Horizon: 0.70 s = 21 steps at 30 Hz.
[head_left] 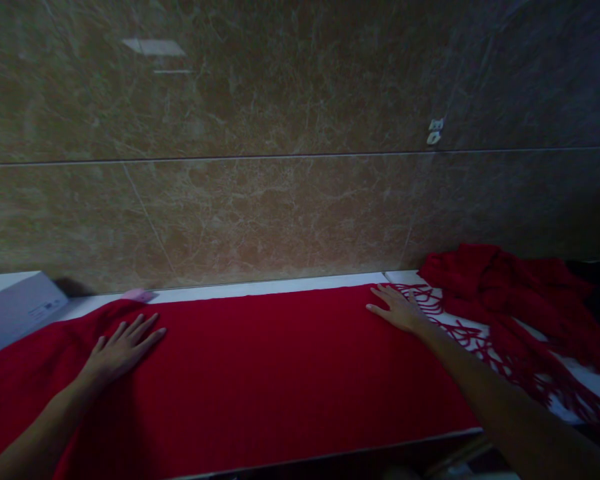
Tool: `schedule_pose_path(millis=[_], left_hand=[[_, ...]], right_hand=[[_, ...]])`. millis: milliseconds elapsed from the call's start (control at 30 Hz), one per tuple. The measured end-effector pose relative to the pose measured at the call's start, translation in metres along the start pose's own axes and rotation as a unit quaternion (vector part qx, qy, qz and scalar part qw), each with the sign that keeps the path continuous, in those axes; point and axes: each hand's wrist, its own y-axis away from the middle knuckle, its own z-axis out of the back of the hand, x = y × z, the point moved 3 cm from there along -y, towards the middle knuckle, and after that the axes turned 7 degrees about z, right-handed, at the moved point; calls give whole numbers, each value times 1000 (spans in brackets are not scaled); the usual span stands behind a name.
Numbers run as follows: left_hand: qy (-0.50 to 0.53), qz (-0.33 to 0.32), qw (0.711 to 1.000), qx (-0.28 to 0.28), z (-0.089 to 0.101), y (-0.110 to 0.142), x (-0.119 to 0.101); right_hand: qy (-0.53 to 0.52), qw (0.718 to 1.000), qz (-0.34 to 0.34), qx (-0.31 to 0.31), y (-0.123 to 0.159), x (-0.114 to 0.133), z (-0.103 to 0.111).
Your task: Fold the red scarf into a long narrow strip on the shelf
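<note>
A red scarf [270, 373] with fringed ends lies spread flat over a white surface. On its left part rests my left hand [123, 350], fingers spread and palm down. My right hand [397, 310] lies flat near the scarf's far right corner, beside the fringe, with its fingers apart. Left of my left hand the cloth is rumpled and runs out of view. At the right a second bunch of red fringed fabric [510, 287] lies in a loose heap.
A white box [20, 307] stands at the left end, against the marbled tile wall [280, 220]. Something small and pink [137, 295] shows behind the scarf. The white surface [260, 288] shows along the wall, and its front edge runs close below. Dark material [597, 287] lies at far right.
</note>
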Motion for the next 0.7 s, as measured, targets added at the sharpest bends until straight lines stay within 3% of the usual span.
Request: schedule_pose_path(millis=[500, 700], left_hand=[[-61, 11, 997, 48, 6, 5, -5], [-49, 1, 998, 27, -1, 1, 2]], right_hand=[[5, 1000, -5, 7, 2, 3, 2], [-8, 1000, -4, 9, 2, 2, 3]])
